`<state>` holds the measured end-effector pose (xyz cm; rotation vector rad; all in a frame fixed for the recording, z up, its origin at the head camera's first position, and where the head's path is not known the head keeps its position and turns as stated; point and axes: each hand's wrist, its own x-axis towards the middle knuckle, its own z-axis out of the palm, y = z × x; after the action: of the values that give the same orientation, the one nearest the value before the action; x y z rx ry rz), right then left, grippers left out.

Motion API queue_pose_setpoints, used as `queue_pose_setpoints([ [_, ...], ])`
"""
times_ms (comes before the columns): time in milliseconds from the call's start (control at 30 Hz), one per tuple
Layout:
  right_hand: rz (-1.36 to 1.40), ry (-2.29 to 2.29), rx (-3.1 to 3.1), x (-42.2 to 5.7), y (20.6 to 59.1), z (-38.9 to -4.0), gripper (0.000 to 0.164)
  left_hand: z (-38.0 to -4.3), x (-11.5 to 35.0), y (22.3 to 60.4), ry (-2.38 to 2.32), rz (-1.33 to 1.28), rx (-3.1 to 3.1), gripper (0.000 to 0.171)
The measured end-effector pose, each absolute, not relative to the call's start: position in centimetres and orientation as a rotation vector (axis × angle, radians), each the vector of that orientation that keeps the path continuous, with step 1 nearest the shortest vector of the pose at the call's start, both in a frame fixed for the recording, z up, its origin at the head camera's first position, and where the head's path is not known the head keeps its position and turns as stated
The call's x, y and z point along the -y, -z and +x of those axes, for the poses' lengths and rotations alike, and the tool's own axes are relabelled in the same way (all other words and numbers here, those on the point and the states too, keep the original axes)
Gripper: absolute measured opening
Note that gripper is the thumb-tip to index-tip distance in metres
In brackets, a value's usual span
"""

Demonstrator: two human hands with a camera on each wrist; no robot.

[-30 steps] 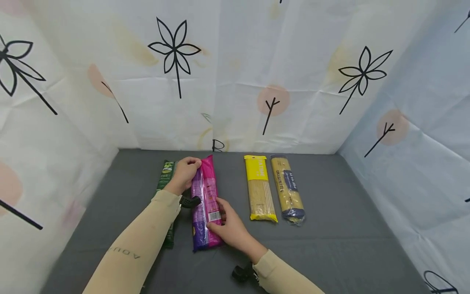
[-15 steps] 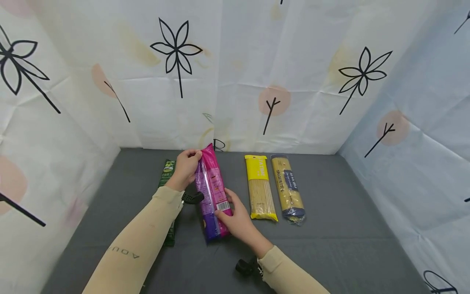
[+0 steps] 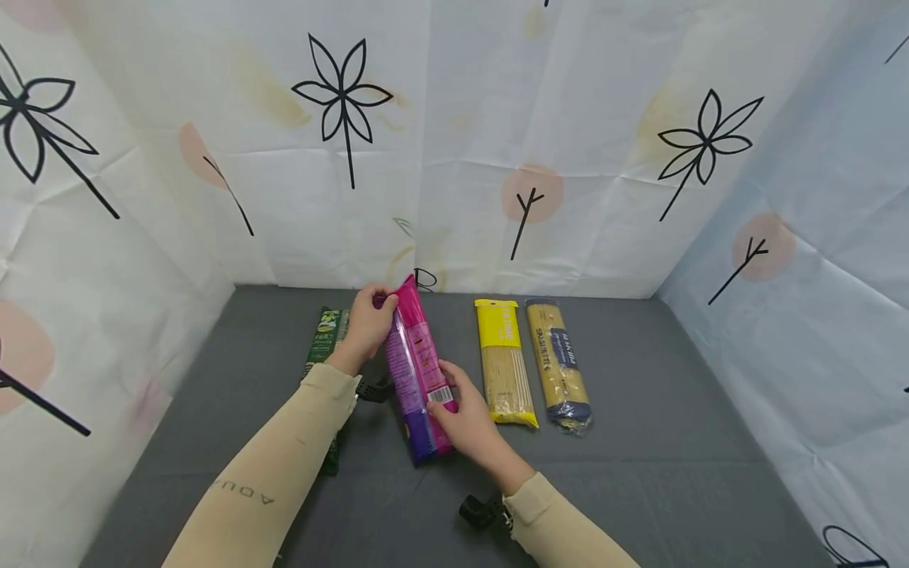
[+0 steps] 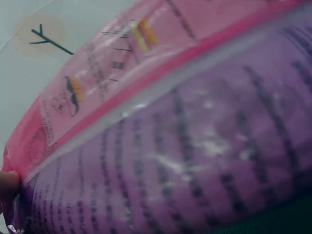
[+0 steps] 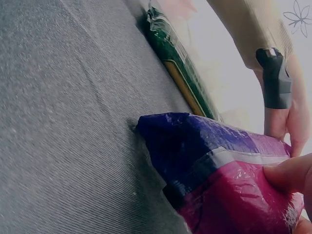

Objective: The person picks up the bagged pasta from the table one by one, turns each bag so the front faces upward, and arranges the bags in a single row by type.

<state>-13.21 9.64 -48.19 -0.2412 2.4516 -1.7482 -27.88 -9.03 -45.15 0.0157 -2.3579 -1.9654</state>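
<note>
Got a pink-and-purple packet [image 3: 419, 367] tilted top end up, pinched near the top by the left hand [image 3: 369, 325], gripped low down by the right hand [image 3: 465, 414], with both hands well curled. Held between a green packet [image 3: 325, 335] and a yellow pack [image 3: 506, 363] on the grey worktop [image 3: 653, 410].

The held packet [image 3: 415, 371] is magenta and purple, blue-violet at one end (its barcode [image 3: 440, 394], black on white). The others: one green packet [image 3: 324, 333], one yellow-and-straw packet [image 3: 506, 363], one golden packet [image 3: 548, 375] with a navy label [image 3: 564, 349]. Grey table [image 3: 639, 442]; white backdrop [image 3: 454, 95] with black line flowers [image 3: 343, 95]; beige sleeves [image 3: 263, 465].
</note>
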Motion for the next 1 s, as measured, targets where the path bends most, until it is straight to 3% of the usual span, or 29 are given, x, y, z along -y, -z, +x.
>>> queue_pose_setpoints([
  [300,-0.229,1.681,-2.563,-10.2,47.1,-13.5,0.062,-26.3,8.0,44.6,1.824,-0.064,2.544,0.047],
  [700,-0.401,1.124,-3.118,-10.6,44.8,-13.7,0.067,-24.6,8.0,42.4,1.772,-0.15,2.653,0.076],
  [1000,-0.522,0.441,-3.429,-10.2,44.6,-13.4,0.072,-24.1,7.8,41.9,2.267,-0.087,2.497,0.1],
])
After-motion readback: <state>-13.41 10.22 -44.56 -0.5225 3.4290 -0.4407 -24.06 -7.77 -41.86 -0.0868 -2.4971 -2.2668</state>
